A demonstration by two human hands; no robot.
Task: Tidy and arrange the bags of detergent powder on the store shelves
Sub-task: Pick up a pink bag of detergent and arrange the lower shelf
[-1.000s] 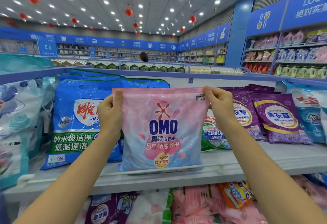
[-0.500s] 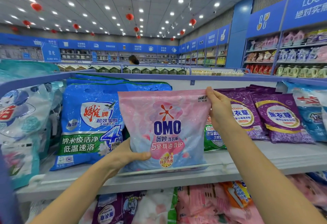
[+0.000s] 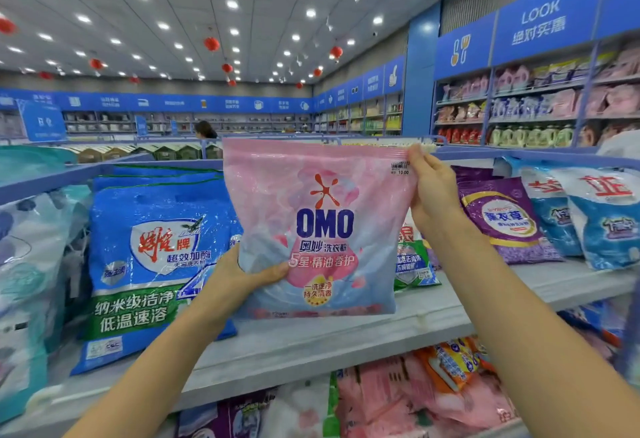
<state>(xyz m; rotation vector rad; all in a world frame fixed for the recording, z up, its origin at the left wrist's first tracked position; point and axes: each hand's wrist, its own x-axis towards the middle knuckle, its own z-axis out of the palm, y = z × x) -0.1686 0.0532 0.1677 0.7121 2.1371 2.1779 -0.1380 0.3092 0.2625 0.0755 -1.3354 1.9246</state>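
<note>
The pink OMO bag (image 3: pixel 322 216) is held upright and face-forward by both grips. The left grip (image 3: pixel 239 278) is curled round its lower left edge, with the thumb laid across the front. The right grip (image 3: pixel 433 195) pinches the top right corner, just beside the price sticker. The bag is kept above the front part of the upper shelf (image 3: pixel 311 344), between the large blue bag (image 3: pixel 149 264) and the purple bags (image 3: pixel 502 219). Whether its bottom edge touches the shelf cannot be told. A green bag (image 3: pixel 414 264) is partly hidden behind it.

The task is judged to be in its middle. The blue stack at the left, the purple bags and the white-and-blue bags (image 3: pixel 602 216) at the right are already leaned back in fair rows. The pink bag is not yet set down, and a place for it is still to be settled. On the lower shelf, mixed pink and orange bags (image 3: pixel 433 396) are seen lying in a loose heap. That level is likely left to be sorted.
</note>
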